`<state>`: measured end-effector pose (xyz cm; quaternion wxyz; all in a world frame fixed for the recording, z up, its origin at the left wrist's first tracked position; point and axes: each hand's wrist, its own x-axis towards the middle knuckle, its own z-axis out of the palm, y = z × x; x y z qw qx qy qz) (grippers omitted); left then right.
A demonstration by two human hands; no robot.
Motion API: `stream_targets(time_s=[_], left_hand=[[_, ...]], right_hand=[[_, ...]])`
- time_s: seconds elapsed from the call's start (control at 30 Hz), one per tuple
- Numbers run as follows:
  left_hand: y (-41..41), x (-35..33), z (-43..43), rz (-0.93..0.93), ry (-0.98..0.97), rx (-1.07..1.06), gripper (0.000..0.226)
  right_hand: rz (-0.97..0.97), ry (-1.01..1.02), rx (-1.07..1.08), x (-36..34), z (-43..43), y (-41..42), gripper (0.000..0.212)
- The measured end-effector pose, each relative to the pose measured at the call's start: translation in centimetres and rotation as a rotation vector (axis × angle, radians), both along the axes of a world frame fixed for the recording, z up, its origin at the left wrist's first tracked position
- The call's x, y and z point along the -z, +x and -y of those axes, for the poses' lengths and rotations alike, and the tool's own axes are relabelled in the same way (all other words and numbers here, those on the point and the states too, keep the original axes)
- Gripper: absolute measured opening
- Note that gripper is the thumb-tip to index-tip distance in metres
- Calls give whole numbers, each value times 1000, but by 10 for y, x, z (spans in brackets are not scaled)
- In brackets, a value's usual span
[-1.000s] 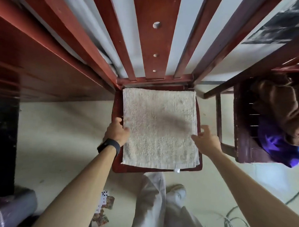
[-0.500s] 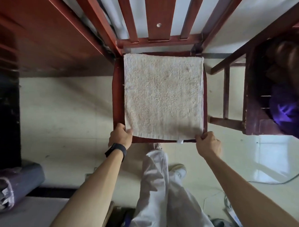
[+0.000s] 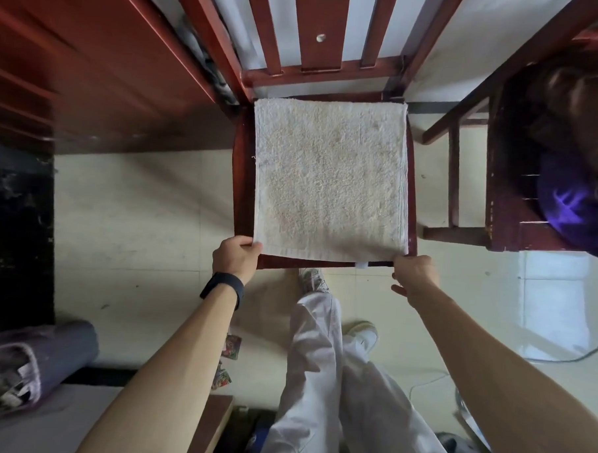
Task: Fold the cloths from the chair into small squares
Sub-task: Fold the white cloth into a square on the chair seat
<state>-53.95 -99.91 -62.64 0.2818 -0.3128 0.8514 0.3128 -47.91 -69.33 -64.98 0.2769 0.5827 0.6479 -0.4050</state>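
Nearest, the left hand (image 3: 236, 258) (a black wristband (image 3: 223, 288) on that wrist) and the right hand (image 3: 415, 274) sit at the two near corners of the cream terry towel (image 3: 330, 179), likely so the near edge can be carried evenly toward the far edge. The left thumb and fingers pinch their corner. The right fingers curl onto theirs, apparently pinching too. The hands are well apart, the towel's width between them. The towel lies flat and unfolded on the red wooden chair seat (image 3: 242, 189). Farther right, a second chair (image 3: 497, 200) holds a purple cloth (image 3: 566, 203) and a brown cloth (image 3: 577, 101).
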Motion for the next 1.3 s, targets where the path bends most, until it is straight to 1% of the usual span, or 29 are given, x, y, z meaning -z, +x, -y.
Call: stream_targets(time_s=[0.07, 0.13, 0.17, 0.23, 0.27, 0.3, 0.37, 0.4, 0.43, 0.5, 0.57, 0.6, 0.67, 0.73, 0.83, 0.93, 1.0, 1.03, 1.1, 1.17, 1.3], left_hand=[[-1, -6, -1, 6, -2, -16, 12], [-2, -12, -1, 9, -10, -30, 17], [-3, -17, -2, 3, -7, -36, 18], [-9, -26, -3, -29, 23, -73, 14], [-13, -30, -4, -59, 72, -120, 10], [-16, -34, -5, -97, 150, -183, 9], [-20, -39, -7, -173, 306, -296, 15], [-20, -38, -8, -197, 337, -311, 16], [-18, -34, -9, -204, 327, -295, 18], [-14, -22, -11, -162, 264, -273, 22], [-13, -8, -13, -97, 172, -262, 14], [-14, -3, -14, -61, 103, -247, 9], [-14, 2, -16, 37, -44, -152, 13], [-14, 2, -18, 98, -109, -85, 17], [-16, 2, -15, 87, -73, -103, 20], [-20, 3, -14, 14, 17, -152, 13], [-21, 2, -17, -2, 44, -110, 11], [-19, 4, -19, 6, 47, -73, 13], [-14, 10, -25, 23, 31, -19, 19], [-8, 15, -31, 29, -6, -9, 20], [-2, 20, -43, -10, -63, -64, 23]], right_hand=[[-37, -30, 74, -4, 2, -1, 25], [-102, -46, 126, -14, 0, -4, 13], [-120, -52, 136, -19, -3, -6, 11], [-164, -75, 163, -33, -13, -14, 25], [-208, -93, 188, -41, -18, -17, 28], [-268, -117, 218, -51, -23, -20, 26], [-405, -139, 300, -67, -32, -23, 18], [-456, -128, 330, -69, -36, -23, 14], [-479, -98, 319, -70, -37, -21, 10], [-430, -20, 189, -57, -37, -12, 9], [-319, -6, 122, -33, -34, -4, 9], [-264, -24, 115, -22, -31, 0, 12], [-192, -20, 68, -2, -27, 4, 24], [-172, 26, -11, 9, -21, 8, 29], [-155, 95, -89, 9, -14, 10, 24], [-144, 170, -154, 10, -13, 9, 21], [-146, 211, -182, 11, -12, 8, 22], [-151, 228, -193, 12, -13, 9, 21], [-164, 259, -234, 15, -13, 12, 20], [-177, 283, -264, 16, -11, 12, 21], [-181, 281, -259, 18, -8, 8, 25]])
